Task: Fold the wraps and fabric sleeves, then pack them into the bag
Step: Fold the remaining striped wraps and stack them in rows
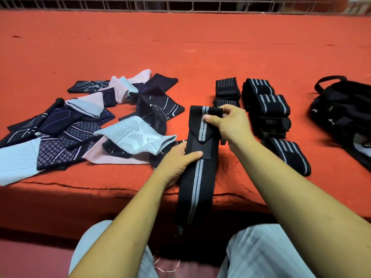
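At frame centre, the left hand clamped the striped wrap mid-length while the right hand pinched its folded top end, apparently steadying it for rolling, the bag waiting at right.

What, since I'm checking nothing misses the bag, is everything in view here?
long wrap: one, black with grey stripes, centre, tail hanging over the front edge
folded wraps: about six, black with grey stripes, right of the hands
sleeves: loose pile, navy, pale blue and pink, left
bag: one, black, far right
cloth: one, orange-red, under everything
railing: one, metal, along the far edge
trousers: pale blue, bottom
left hand: grips the long wrap's middle
right hand: pinches its folded top end
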Demonstrator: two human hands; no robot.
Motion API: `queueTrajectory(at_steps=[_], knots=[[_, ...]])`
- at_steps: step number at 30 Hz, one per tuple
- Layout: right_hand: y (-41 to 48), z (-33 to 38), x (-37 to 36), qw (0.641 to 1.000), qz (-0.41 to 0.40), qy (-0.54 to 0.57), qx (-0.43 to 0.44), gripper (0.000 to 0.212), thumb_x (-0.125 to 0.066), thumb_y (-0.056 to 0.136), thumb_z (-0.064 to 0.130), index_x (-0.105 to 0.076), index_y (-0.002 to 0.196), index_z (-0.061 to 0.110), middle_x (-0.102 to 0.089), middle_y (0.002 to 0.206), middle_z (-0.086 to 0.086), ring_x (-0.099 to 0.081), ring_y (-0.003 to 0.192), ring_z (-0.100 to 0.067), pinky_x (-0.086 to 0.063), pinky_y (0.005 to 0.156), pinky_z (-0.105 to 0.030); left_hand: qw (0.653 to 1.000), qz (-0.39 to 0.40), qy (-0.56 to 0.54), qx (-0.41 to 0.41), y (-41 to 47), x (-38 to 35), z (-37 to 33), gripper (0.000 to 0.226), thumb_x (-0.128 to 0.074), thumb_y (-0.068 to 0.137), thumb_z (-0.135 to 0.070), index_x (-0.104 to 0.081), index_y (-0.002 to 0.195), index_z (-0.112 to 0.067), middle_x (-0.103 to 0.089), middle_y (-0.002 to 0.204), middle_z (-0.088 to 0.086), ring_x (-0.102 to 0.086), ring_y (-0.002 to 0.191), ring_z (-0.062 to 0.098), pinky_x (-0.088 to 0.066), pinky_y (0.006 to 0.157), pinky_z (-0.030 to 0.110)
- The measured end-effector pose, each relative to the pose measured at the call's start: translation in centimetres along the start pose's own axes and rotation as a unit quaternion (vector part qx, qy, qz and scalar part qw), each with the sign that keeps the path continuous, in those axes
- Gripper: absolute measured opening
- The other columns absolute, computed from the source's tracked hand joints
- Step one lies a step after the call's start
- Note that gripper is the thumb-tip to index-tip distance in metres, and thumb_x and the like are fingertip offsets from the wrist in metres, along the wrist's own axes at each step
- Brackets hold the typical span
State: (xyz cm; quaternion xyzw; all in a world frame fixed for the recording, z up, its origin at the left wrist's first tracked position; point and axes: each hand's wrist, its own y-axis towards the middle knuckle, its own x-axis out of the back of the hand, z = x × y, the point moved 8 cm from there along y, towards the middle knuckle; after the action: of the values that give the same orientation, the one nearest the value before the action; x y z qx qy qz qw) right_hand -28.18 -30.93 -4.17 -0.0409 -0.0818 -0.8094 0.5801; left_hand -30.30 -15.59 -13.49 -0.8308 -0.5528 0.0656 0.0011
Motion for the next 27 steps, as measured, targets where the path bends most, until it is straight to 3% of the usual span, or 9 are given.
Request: queueTrajectory(at_steps=[2, 4, 9, 14, 17, 20, 23, 27], knots=[[0.2, 0.6, 0.7, 0.999, -0.025, 0.005, 0.028, 0.019, -0.081, 0.077, 0.008, -0.066, 0.086, 0.002, -0.073, 0.086, -0.017, -0.069, 0.072, -0.023, -0.055, 0.059, -0.033, 1.0, -0.006, 0.004, 0.014, 0.2, 0.1, 0.2, 0.028, -0.068, 0.087, -0.026, -0.069, 0.109, -0.009, -0.074, 0.107, 0.016, -0.07, 0.098, 0.03, -0.053, 0.096, 0.05], [0.2, 1.3, 1.2, 0.997, -0.039, 0.004, 0.06, 0.021, -0.081, 0.078, 0.011, -0.067, 0.09, 0.001, -0.073, 0.087, -0.015, -0.07, 0.079, -0.026, -0.057, 0.074, -0.042, 0.999, -0.022, -0.012, 0.034, 0.5, 0.2, 0.3, 0.026, -0.065, 0.094, -0.026, -0.07, 0.108, -0.005, -0.074, 0.104, 0.02, -0.07, 0.093, 0.031, -0.052, 0.097, 0.054], [-0.5, 3.1, 1.3, 0.992, -0.037, 0.009, 0.12, 0.015, -0.078, 0.08, 0.014, -0.064, 0.079, 0.02, -0.063, 0.07, 0.007, -0.056, 0.064, -0.008, -0.05, 0.066, -0.036, 0.995, -0.056, -0.044, 0.067, 0.8, 0.3, 0.4, 0.041, -0.063, 0.096, -0.032, -0.066, 0.11, 0.007, -0.072, 0.103, 0.025, -0.069, 0.091, 0.034, -0.051, 0.097, 0.055], [-1.4, 3.6, 0.4, 0.99, 0.005, 0.004, 0.144, 0.011, -0.075, 0.081, 0.012, -0.064, 0.083, 0.016, -0.062, 0.069, 0.009, -0.054, 0.063, -0.008, -0.049, 0.062, -0.036, 0.984, -0.083, -0.134, 0.086, 0.7, 0.7, 0.4, 0.045, -0.059, 0.097, -0.028, -0.06, 0.122, 0.009, -0.066, 0.115, 0.032, -0.065, 0.102, 0.041, -0.049, 0.1, 0.055], [-2.8, 2.7, -0.5, 0.986, 0.042, 0.007, 0.159, 0.022, -0.073, 0.082, 0.004, -0.062, 0.082, 0.023, -0.062, 0.07, 0.015, -0.054, 0.064, 0.0, -0.045, 0.063, -0.025, 0.973, -0.118, -0.174, 0.095, 0.7, 1.1, 0.6, 0.031, -0.05, 0.102, -0.021, -0.063, 0.12, 0.001, -0.067, 0.11, 0.029, -0.067, 0.092, 0.038, -0.054, 0.09, 0.052], [-4.6, 0.7, -1.2, 0.982, 0.072, -0.013, 0.172, 0.025, -0.072, 0.079, -0.001, -0.067, 0.091, 0.021, -0.071, 0.096, 0.004, -0.065, 0.092, -0.01, -0.053, 0.09, -0.036, 0.963, -0.135, -0.21, 0.098, 0.9, 1.4, 0.8, 0.026, -0.046, 0.101, -0.017, -0.068, 0.105, -0.004, -0.071, 0.095, 0.022, -0.069, 0.079, 0.033, -0.058, 0.075, 0.042], [-6.7, -1.1, -1.8, 0.972, 0.097, -0.06, 0.207, 0.032, -0.067, 0.076, -0.009, -0.065, 0.093, 0.018, -0.069, 0.112, 0.002, -0.062, 0.11, -0.01, -0.046, 0.102, -0.029, 0.963, -0.121, -0.227, 0.084, 1.0, 1.4, 0.4, 0.023, -0.049, 0.094, -0.011, -0.071, 0.098, -0.005, -0.071, 0.087, 0.015, -0.069, 0.075, 0.027, -0.056, 0.074, 0.034], [-8.4, -2.5, -2.1, 0.946, 0.115, -0.141, 0.27, 0.028, -0.063, 0.071, -0.008, -0.066, 0.09, 0.013, -0.066, 0.115, 0.002, -0.058, 0.112, -0.008, -0.041, 0.101, -0.02, 0.957, -0.123, -0.246, 0.089, 0.8, 1.8, 0.4, 0.043, -0.038, 0.1, -0.034, -0.069, 0.098, -0.004, -0.074, 0.082, 0.013, -0.072, 0.069, 0.024, -0.058, 0.058, 0.027]])
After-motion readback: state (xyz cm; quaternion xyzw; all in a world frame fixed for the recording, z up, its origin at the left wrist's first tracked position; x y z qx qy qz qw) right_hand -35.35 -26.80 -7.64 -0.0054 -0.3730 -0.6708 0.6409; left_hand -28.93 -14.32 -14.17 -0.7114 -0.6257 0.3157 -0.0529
